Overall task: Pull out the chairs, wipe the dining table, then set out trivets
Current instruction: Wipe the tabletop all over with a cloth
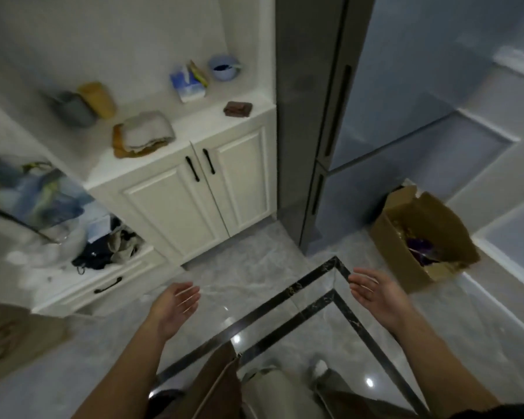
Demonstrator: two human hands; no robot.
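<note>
My left hand (176, 309) and right hand (375, 293) are both wide and hold nothing. I see no dining table here; cloths (144, 133) lie on the cabinet desk (194, 128). The shiny floor (248, 279) may make me slip.

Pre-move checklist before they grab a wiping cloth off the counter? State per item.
1. Left hand free: ok, open, holding nothing.
2. Right hand free: ok, open, holding nothing.
3. Cloth available: ok, grey cloth and folded brown cloth lie on the counter.
4. Floor path to counter: ok, nothing in the way.
5. Dining table and chairs: cannot tell, not in view.
</note>
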